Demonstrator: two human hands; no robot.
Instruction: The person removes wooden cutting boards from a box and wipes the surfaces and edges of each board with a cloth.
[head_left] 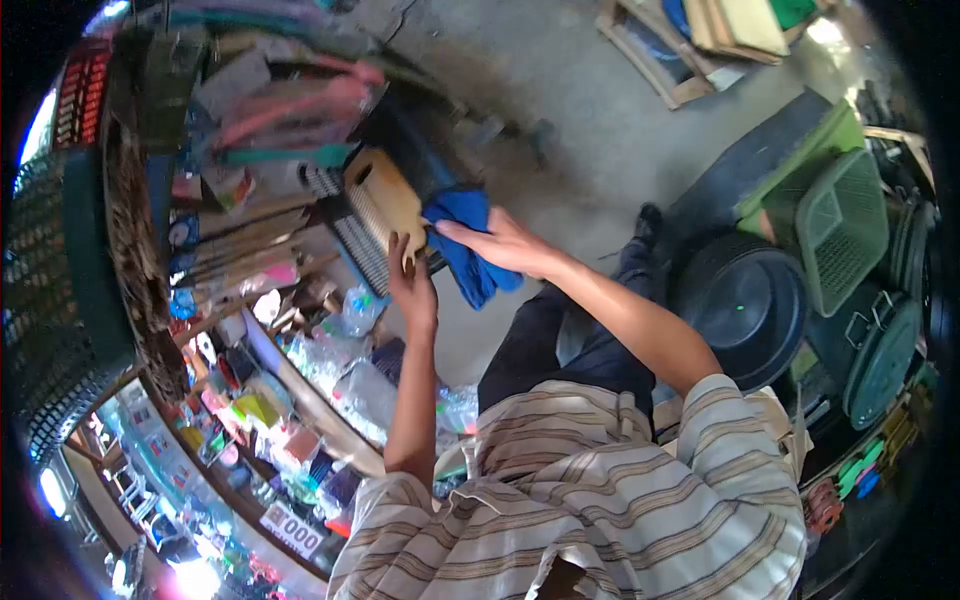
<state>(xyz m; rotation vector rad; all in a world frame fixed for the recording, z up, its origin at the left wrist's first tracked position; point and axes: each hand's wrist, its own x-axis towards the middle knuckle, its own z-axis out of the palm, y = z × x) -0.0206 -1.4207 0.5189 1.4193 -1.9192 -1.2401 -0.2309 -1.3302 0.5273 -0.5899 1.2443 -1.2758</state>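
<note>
A pale wooden brush or board [385,195] with a hole at its upper end lies slanted at centre left. My left hand [411,283] grips its lower end, fingers on the wood. In my right hand [500,243] is a blue cloth [465,240], which hangs below the fingers and touches the right edge of the wooden piece. A dark ridged or bristled item [357,240] shows just left of and beneath the wood. Part of the wooden piece's lower end is hidden by my left fingers.
Shelves with plastic-wrapped goods [365,400] run along the left. Pink and green long items [300,110] lie at the upper left. To the right stand a black tub [740,305], a green basket [845,235] and a lidded pot [884,360]. A wooden frame [650,55] rests on the floor.
</note>
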